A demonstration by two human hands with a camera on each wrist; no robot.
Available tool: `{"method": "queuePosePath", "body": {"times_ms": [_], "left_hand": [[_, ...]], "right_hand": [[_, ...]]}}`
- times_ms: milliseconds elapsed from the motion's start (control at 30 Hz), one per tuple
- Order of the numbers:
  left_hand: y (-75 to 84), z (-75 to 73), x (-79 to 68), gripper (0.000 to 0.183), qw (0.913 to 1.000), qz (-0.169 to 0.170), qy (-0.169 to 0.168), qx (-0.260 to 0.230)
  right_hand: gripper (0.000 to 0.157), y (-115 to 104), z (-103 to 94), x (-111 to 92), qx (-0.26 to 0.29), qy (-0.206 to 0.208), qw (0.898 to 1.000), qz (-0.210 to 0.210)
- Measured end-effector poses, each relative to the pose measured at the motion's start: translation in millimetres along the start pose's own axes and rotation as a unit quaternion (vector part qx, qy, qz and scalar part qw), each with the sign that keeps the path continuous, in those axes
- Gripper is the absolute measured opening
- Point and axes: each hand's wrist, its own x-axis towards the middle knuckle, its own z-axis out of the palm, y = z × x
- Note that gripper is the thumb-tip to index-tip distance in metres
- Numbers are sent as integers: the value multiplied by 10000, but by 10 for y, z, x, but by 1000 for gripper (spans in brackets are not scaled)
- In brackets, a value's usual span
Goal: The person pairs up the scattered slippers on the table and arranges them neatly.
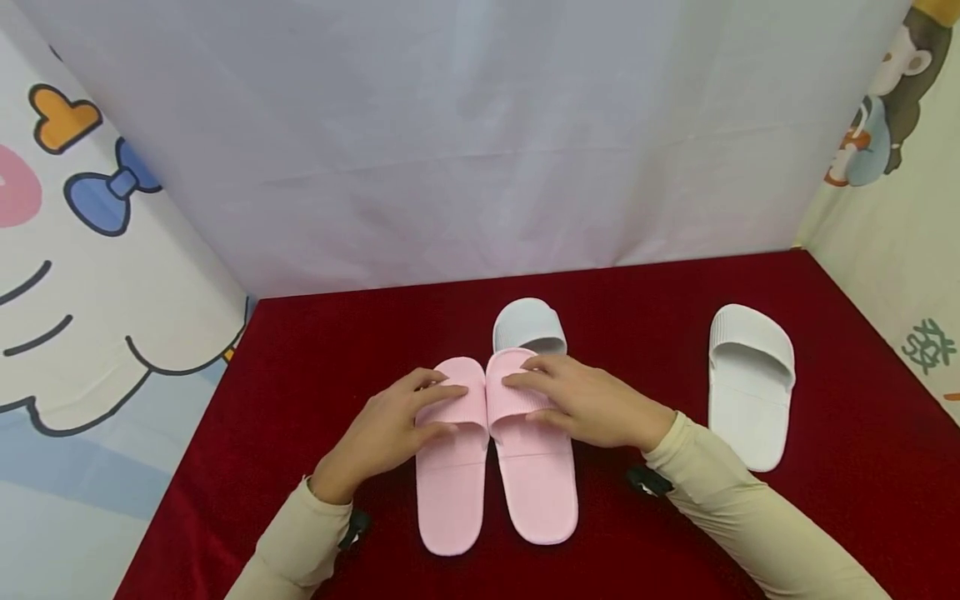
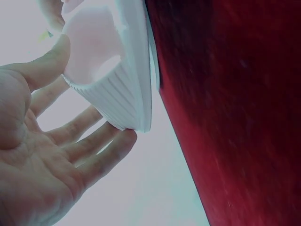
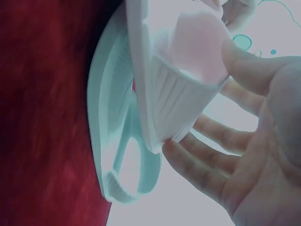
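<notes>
Presently, the left hand [image 1: 386, 429] grips the left pink slide [image 1: 450, 508] by its ribbed strap, thumb at the foot opening, fingers reaching toward the toe. The right hand [image 1: 592, 404] holds the right pink slide [image 1: 538, 492] in like manner. Both pink slides sit at the lower centre of the frame, toes toward the top, side by side; they appear to touch along the straps, heels slightly apart. The wrist views suggest the soles are raised off the red tabletop [image 1: 637, 333]; contact with what lies beneath cannot be confirmed. The centre white slide [image 1: 525, 321] shows only its toe and strap beyond the right pink slide, which hides the rest. The outer white slide [image 1: 748, 417] lies strap up at the right of the frame, well apart from its mate.

Progress, as judged: the pink slides are matched and face the same way. Outstanding: neither pink slide appears fully set down or is yet released, and the white slides lie separated, neither of them in a hand.
</notes>
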Motion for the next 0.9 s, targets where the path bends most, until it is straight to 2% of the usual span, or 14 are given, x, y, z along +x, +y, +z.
{"method": "queuePosePath", "body": {"times_ms": [200, 500, 900], "left_hand": [[-130, -42, -109, 43, 9999, -104, -45, -28], [-308, -132, -282, 44, 9991, -392, 91, -167], [-490, -135, -370, 47, 9977, -607, 147, -262]], "right_hand": [[46, -106, 95, 174, -66, -126, 9999, -20], [46, -245, 203, 433, -99, 58, 9995, -283], [48, -345, 315, 664, 52, 0, 9998, -169]]}}
